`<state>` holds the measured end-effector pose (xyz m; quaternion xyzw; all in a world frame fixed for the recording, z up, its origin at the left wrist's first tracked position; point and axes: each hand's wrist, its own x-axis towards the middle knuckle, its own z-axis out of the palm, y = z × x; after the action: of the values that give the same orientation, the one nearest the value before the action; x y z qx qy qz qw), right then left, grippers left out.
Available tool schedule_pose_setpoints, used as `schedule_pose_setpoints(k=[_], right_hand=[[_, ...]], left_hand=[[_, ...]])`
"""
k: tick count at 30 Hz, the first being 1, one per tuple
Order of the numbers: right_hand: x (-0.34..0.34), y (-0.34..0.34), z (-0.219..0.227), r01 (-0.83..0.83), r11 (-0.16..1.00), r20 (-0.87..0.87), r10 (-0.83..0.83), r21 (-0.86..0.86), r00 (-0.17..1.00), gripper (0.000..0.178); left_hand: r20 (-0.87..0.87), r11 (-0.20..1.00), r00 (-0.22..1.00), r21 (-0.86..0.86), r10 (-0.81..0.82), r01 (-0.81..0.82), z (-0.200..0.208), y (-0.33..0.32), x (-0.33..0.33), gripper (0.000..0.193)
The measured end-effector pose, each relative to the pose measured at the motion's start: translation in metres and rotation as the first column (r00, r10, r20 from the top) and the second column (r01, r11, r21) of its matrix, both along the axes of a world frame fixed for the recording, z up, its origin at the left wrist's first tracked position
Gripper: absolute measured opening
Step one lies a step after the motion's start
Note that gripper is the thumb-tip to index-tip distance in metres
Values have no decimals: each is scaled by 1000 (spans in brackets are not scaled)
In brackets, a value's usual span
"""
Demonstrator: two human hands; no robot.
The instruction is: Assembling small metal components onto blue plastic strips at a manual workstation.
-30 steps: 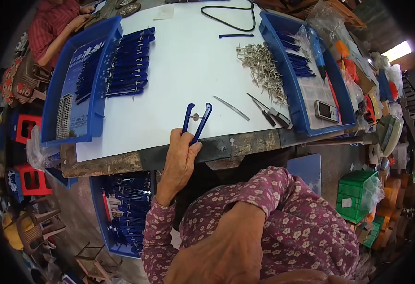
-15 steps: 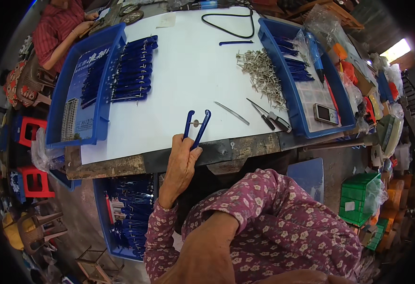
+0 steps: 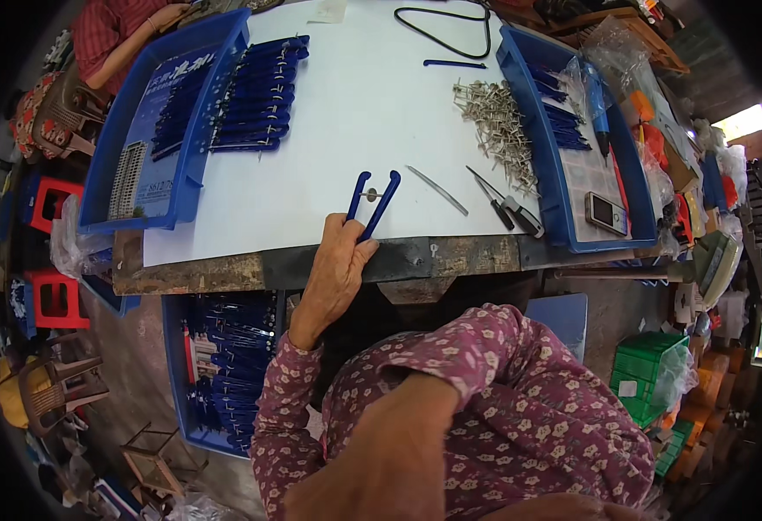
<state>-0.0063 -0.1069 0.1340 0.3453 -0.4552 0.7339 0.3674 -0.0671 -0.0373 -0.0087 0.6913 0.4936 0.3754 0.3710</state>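
My left hand (image 3: 339,267) is closed round the lower ends of a pair of slim blue plastic arms (image 3: 385,206) with rounded, bent tips. They stand apart in a V above the white sheet's near edge. A small metal pin with a round disc (image 3: 370,194) bridges the gap between them. Bare and close to the camera, my right wrist and the back of my right hand (image 3: 381,456) come out of a flowered sleeve at the bottom; the fingers are out of sight. Right of the blue arms lie a thin metal strip (image 3: 437,190) and dark-handled pointed tools (image 3: 507,208).
Metal pins (image 3: 495,130) lie heaped beside the right blue tray (image 3: 563,239), which holds a phone (image 3: 606,213). Bundled blue pieces (image 3: 259,95) lie beside the left blue tray (image 3: 191,204). Below the table edge stands another filled tray (image 3: 172,373). A co-worker's arm (image 3: 129,48) shows upper left.
The whole view has shifted, so the table and trays appear higher. My left hand keeps its grip on the blue arms. My right wrist has moved slightly at the bottom.
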Motion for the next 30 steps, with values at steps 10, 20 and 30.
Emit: schedule_pose_setpoints(k=[10,20,30], right_hand=[[53,20,15,313,942,255,-276,-120,927,25],[58,-19,27,963,231,488,-862,142,135,15],[74,-24,89,869,164,714,-650,466,-260,14]], left_hand=[[-4,1000,1000,-17,8,-8,-3,0,-1,16],[-1,999,1000,33,12,-12,-10,1,1,17],[-54,999,998,51,13,-11,-7,0,5,19]])
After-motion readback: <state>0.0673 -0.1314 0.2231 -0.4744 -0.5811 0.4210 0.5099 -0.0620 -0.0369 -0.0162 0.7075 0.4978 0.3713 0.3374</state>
